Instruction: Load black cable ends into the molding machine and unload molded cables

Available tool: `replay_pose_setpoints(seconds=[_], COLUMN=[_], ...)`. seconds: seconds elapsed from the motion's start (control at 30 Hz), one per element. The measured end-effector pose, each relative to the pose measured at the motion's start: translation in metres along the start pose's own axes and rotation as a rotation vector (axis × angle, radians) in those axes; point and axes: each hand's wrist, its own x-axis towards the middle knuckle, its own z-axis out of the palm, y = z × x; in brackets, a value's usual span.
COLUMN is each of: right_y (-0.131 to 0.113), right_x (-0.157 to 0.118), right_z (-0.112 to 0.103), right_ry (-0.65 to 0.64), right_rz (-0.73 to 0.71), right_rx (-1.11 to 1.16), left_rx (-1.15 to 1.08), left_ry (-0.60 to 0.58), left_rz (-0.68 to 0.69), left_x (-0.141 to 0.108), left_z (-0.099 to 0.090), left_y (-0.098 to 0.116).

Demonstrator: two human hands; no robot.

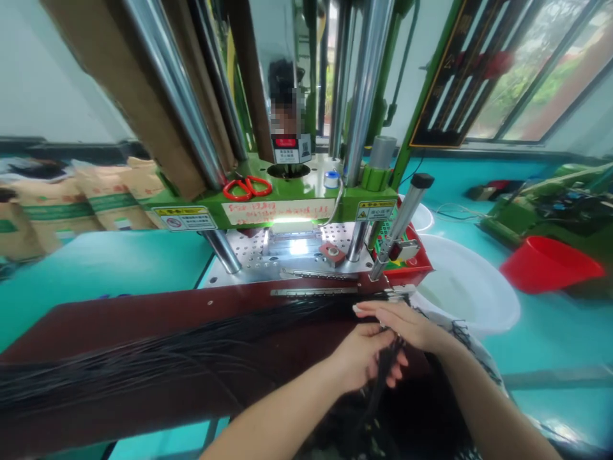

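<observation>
A bundle of thin black cables (pixel 383 370) hangs from my left hand (pixel 359 358), whose fingers are closed around it near its upper end. Over the top of that bundle lies my right hand (pixel 407 324), palm down, its fingers stretched to the left and touching or almost touching the left hand. Whether it also pinches some cable ends is hidden. Just beyond both hands, a long spread of black cables (pixel 191 351) runs leftward along the dark red-brown bench (pixel 143 310). Two slim metal strips (pixel 313 292) lie at the bench's far edge.
Ahead stands a green press (pixel 191 199) with steel columns and a lit, perforated lower plate (pixel 249 252). Red-handled scissors (pixel 248 187) and a tape roll (pixel 331 179) rest on it. Rightward are a red basket (pixel 421 275), white tub (pixel 498 300) and red bucket (pixel 546 262); paper sacks (pixel 71 204) stand left.
</observation>
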Motion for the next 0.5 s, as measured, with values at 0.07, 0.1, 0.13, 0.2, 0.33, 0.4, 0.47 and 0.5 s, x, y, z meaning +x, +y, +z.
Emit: replay_pose_setpoints(seconds=[0.07, 0.1, 0.13, 0.2, 0.33, 0.4, 0.47, 0.5], right_y=[-0.001, 0.000, 0.000, 0.004, 0.017, 0.023, 0.027, 0.028], right_x=[0.007, 0.011, 0.017, 0.032, 0.076, 0.095, 0.108, 0.112], right_z=[0.010, 0.015, 0.018, 0.022, 0.015, 0.013, 0.013, 0.014], right_ry=[-0.063, -0.086, -0.090, -0.009, 0.182, 0.069, -0.047, -0.078], right_rz=[0.006, 0.012, 0.014, -0.009, -0.004, 0.026, 0.037, 0.040], right_rx=[0.001, 0.018, 0.043, 0.061, -0.470, -0.777, -0.894, -0.909], left_rx=[-0.035, -0.037, -0.040, -0.058, -0.049, -0.024, -0.018, -0.017], left_ry=[-0.073, -0.078, -0.045, 0.113, 0.463, 0.551, 0.589, 0.596], left_rz=[-0.053, -0.064, -0.050, 0.057, 0.407, 0.502, 0.517, 0.512], left_x=[-0.005, -0.009, -0.014, -0.025, -0.048, -0.055, -0.059, -0.059], left_z=[-0.008, -0.013, -0.017, -0.026, -0.048, -0.059, -0.070, -0.075], left_y=[-0.003, -0.004, -0.005, -0.002, 0.011, 0.016, 0.017, 0.017])
